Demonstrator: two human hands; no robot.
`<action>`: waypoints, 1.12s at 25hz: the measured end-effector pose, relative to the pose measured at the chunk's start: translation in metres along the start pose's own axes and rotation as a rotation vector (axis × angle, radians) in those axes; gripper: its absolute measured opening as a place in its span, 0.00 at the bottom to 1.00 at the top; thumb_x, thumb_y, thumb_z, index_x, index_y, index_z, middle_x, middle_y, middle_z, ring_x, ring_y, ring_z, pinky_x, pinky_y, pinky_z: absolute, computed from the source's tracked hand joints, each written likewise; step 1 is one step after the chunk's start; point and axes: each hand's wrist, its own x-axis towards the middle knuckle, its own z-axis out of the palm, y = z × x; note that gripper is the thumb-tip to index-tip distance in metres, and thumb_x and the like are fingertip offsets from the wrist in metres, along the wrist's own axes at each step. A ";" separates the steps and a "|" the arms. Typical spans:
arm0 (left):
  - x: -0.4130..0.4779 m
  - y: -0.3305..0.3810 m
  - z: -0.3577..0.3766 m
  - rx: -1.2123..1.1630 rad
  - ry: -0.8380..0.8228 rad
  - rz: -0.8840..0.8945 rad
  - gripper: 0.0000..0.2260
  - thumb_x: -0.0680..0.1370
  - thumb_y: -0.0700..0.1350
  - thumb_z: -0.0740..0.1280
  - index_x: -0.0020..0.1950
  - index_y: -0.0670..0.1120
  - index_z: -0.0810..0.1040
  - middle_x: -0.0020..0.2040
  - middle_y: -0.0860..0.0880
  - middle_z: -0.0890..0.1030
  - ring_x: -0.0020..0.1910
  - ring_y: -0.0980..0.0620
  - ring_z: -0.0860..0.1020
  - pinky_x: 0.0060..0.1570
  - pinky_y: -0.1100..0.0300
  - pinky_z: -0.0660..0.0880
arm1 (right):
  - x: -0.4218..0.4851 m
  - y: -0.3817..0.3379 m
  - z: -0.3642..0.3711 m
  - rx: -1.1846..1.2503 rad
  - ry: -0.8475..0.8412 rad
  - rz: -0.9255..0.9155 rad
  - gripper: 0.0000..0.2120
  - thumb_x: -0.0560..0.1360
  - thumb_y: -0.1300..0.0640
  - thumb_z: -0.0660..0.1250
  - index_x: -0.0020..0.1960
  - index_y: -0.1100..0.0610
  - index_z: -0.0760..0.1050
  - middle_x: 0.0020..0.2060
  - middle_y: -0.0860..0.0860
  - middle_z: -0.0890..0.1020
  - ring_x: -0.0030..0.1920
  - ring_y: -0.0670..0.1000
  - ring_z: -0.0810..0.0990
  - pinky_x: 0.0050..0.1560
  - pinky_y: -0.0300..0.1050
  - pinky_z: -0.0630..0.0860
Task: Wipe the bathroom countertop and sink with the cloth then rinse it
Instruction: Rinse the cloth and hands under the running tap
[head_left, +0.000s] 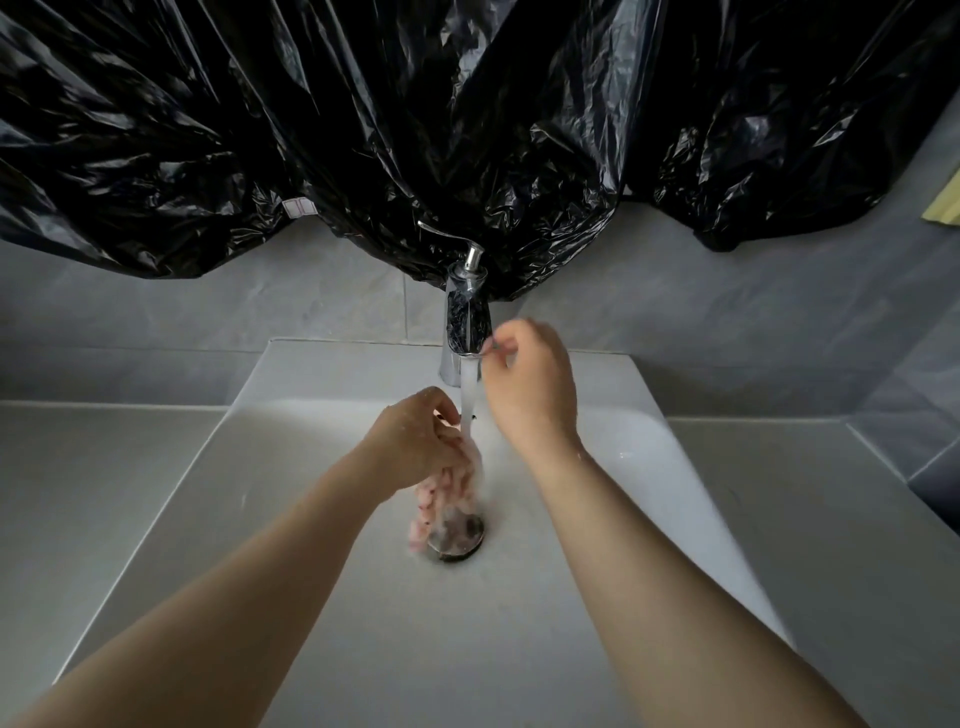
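A crumpled black plastic sheet fills the whole upper half of the frame, and its lower folds hang down to the top of the tap. Below it a wall of grey tiles runs across the middle of the frame. The white sink takes up the lower centre, with the pale countertop to its left and right.

Two bare forearms reach in from the bottom corners towards the centre. The chrome faucet stands at the back edge of the sink, its lever pointing to the upper left, and a stream of water falls from its spout.

The right hand is just right of the spout mouth. It is blurred, with its fingers curled towards the spout rim, and I cannot tell whether they grip it or only come near.

The left hand is left of the stream, its fingers bunched around the top of the pink cloth. The cloth hangs in the running water, its lower end blurred over the round metal drain.

A pale yellow item shows at the right edge. A small white label sits on the plastic at centre left.
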 end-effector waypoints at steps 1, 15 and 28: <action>-0.001 0.006 -0.004 0.086 0.011 0.024 0.07 0.71 0.37 0.67 0.46 0.46 0.76 0.40 0.52 0.76 0.39 0.51 0.73 0.34 0.64 0.68 | 0.010 -0.012 -0.002 0.053 0.047 -0.105 0.17 0.75 0.65 0.61 0.62 0.56 0.74 0.61 0.54 0.75 0.60 0.57 0.72 0.59 0.51 0.70; -0.025 0.009 -0.065 -0.464 0.135 -0.074 0.07 0.71 0.31 0.68 0.41 0.42 0.76 0.37 0.44 0.79 0.38 0.47 0.79 0.42 0.55 0.79 | -0.025 -0.015 0.012 0.116 -0.100 -0.350 0.23 0.69 0.54 0.61 0.64 0.53 0.74 0.57 0.49 0.76 0.55 0.53 0.75 0.53 0.50 0.74; -0.053 -0.016 -0.032 -0.493 -0.459 -0.043 0.31 0.61 0.38 0.69 0.63 0.51 0.70 0.57 0.51 0.78 0.57 0.54 0.76 0.58 0.55 0.73 | -0.053 0.008 -0.010 0.477 -0.458 0.342 0.12 0.69 0.71 0.64 0.41 0.55 0.68 0.33 0.53 0.78 0.25 0.47 0.76 0.33 0.44 0.78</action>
